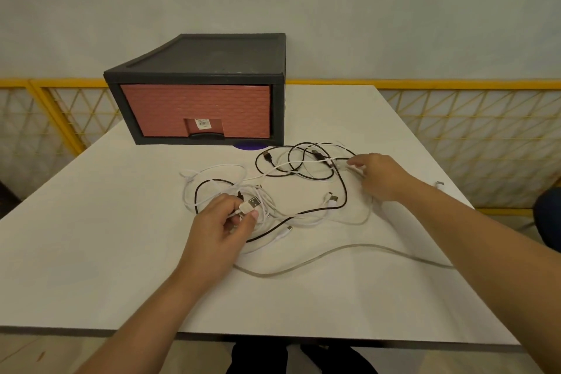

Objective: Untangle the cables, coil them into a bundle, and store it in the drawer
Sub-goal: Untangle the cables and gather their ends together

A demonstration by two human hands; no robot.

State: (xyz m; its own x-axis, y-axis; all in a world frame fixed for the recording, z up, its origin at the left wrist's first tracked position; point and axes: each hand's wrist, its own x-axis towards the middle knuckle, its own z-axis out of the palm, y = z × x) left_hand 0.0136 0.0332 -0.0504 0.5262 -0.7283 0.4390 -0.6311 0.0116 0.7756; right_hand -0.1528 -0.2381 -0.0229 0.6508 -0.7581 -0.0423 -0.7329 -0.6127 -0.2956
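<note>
A tangle of black and white cables (pixel 291 188) lies across the middle of the white table (pixel 91 237). My left hand (pixel 221 225) pinches a white USB plug (pixel 250 204) at the tangle's left side, with white cable under the fingers. My right hand (pixel 379 174) reaches into the right side of the tangle, its fingertips on a white cable near the black loops (pixel 303 161); whether it grips the cable is unclear. A long grey-white cable (pixel 334 255) trails to the right under my right forearm. The drawer unit (pixel 200 91), dark frame with a reddish drawer front, stands shut behind the cables.
A purple round object (pixel 249 147) peeks from under the drawer unit's front edge. A small white plug (pixel 439 184) lies near the table's right edge. Yellow mesh fencing (pixel 455 130) runs behind the table. A dark object (pixel 546 218) sits off the right edge.
</note>
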